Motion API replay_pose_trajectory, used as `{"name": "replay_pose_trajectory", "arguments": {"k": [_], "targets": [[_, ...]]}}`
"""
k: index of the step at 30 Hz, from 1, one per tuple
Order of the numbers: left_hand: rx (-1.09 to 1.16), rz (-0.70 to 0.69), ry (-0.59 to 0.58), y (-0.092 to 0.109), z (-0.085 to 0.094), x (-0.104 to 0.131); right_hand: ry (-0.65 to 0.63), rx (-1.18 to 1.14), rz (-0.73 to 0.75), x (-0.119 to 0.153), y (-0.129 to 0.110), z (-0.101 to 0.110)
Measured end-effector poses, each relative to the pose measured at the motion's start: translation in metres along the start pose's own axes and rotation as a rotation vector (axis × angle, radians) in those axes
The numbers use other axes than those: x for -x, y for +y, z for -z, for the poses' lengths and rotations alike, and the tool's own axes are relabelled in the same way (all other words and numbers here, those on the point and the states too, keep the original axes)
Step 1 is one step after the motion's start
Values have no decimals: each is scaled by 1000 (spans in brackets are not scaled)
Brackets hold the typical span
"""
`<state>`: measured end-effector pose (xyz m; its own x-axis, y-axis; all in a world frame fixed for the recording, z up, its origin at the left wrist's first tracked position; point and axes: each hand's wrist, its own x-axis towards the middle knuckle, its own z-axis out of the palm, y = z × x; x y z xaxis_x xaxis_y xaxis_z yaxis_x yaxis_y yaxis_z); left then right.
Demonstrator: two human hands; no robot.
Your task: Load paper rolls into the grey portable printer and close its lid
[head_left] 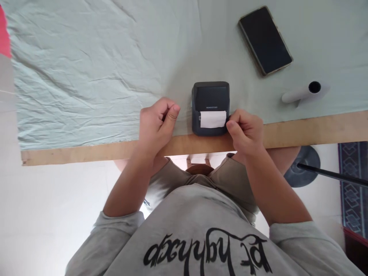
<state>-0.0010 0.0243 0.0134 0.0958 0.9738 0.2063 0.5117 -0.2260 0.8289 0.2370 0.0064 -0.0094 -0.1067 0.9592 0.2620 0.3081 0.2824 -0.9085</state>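
A small black label printer (211,96) stands on the cloth near the table's front edge. A strip of white paper (213,119) lies across its front part. To its left rests my left hand (157,123), curled into a fist with the thumb over the fingers and apart from the printer. My right hand (246,129) is also closed, right beside the printer's front right side. Whether its fingertips touch the casing I cannot tell. I see nothing held in either hand.
A dark-screened phone (265,40) lies at the back right. Below it is a white paper roll (297,94) with a dark hollow end. Pale green cloth (94,73) covers the table, whose bare wooden edge (313,128) shows in front. A black round base (309,159) stands on the floor.
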Motion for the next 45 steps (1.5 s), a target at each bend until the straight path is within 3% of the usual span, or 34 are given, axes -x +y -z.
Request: {"name": "replay_pose_trajectory", "arguments": {"k": [6,11,15,24,32,40,42,45], "targets": [[50,6,-19,1,-4,0,28,15,56,-1,-1,-1],[260,114,-7,-16,-17,2,23,-2,71,-1,0,-1],[306,159,-12,-25,-25,0,34,2,70,0,2,-1],[420,219,9,-19,-23,-3,23,-4,15,0,-3,-1],[363,151,-29,-12,-19,-1,28,28,20,1,-2,-1],[233,126,90,-4,-16,7,36,29,17,2,0,0],[154,68,46,-3,-17,13,50,42,5,2,2,-1],[-120,-21,-144,-2,-22,21,149,55,3,0,6,-3]]}}
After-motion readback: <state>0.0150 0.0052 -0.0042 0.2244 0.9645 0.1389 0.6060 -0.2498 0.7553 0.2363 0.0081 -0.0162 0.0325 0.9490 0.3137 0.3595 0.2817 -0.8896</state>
